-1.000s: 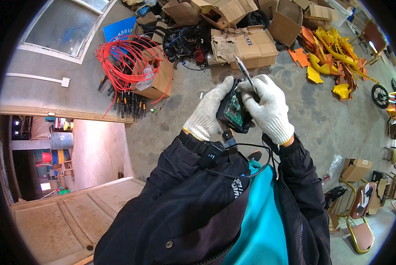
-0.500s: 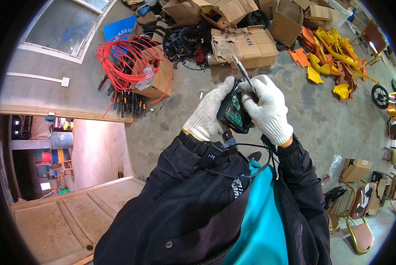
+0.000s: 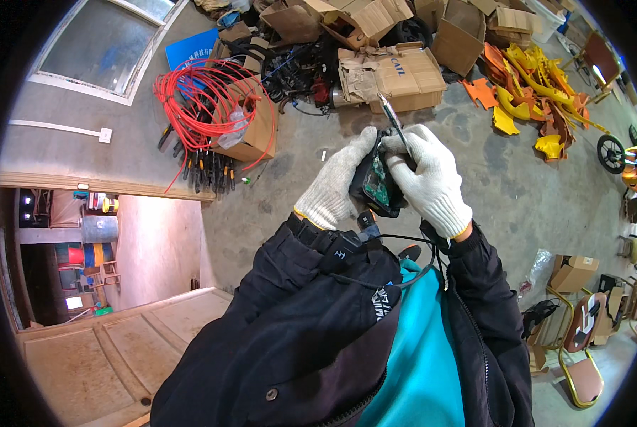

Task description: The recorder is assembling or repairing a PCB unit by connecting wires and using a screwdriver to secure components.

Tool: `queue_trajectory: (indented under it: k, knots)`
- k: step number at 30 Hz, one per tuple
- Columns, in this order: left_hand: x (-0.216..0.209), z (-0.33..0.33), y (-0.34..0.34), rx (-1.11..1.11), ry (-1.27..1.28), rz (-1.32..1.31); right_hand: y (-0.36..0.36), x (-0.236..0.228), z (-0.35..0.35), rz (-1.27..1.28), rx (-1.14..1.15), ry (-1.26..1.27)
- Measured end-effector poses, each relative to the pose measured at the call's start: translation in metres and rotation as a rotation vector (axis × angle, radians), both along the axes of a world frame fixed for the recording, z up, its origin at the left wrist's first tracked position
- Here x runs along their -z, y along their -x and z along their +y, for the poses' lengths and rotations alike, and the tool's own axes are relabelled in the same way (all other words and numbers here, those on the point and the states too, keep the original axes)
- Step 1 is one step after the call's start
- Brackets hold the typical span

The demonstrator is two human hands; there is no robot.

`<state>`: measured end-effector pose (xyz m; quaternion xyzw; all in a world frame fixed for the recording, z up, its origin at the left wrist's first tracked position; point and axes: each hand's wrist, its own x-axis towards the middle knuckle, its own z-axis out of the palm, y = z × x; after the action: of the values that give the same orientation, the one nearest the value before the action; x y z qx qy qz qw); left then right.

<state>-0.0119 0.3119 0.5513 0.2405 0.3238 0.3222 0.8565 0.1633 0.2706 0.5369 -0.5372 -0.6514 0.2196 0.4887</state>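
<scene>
My left hand (image 3: 336,179), in a white knitted glove, is closed around the left side of a black plastic housing (image 3: 361,186). A green circuit board (image 3: 377,181) shows in its open face. On the other side, my right hand (image 3: 429,174), gloved the same way, pinches a slim pen-like tool (image 3: 391,116) with a shiny, pale upper part pointing away from me. Its lower part runs down between the fingers, and its exact kind cannot be made out. The right fingers also rest against the housing's upper right edge and hide part of it.
Black cables (image 3: 396,235) hang just below my hands. Beyond lie a coil of red tubing (image 3: 190,96), a flattened cardboard box (image 3: 404,75) and yellow and orange plastic parts (image 3: 521,85). A wooden door (image 3: 119,356) stands at lower left, a chair (image 3: 584,370) at lower right.
Both hands and the housing stay in nearly the same place. The pen-like tool and the right fingers have shifted very slightly.
</scene>
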Motion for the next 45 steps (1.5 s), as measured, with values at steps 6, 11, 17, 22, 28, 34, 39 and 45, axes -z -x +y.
queue_trajectory:
  k: [6,11,17,22,28,34,39,45]
  knots:
    - [-0.006,-0.002,-0.002,0.057,-0.010,0.000,-0.008,-0.005,-0.005,0.020,-0.052,-0.008]
    - [-0.009,-0.005,-0.009,0.040,-0.070,0.093,-0.008,-0.007,-0.010,0.029,-0.041,-0.028]
    - [-0.010,-0.005,-0.009,0.093,-0.084,0.119,-0.006,-0.014,-0.017,0.019,-0.020,-0.058]
    - [-0.006,0.001,-0.005,0.151,-0.167,0.026,-0.018,-0.029,-0.024,0.112,-0.029,0.030]
    - [0.000,0.002,-0.002,0.095,-0.104,-0.028,-0.040,-0.042,-0.032,0.507,0.312,0.367]
    - [0.002,0.002,-0.005,0.015,-0.132,-0.094,-0.039,-0.027,-0.038,0.607,0.026,0.745]
    - [0.004,0.002,-0.007,-0.052,-0.139,0.096,-0.041,-0.019,-0.035,0.807,-0.077,0.661]
    - [-0.001,0.002,-0.008,-0.032,-0.192,0.198,-0.043,-0.021,-0.033,0.723,0.001,0.621]
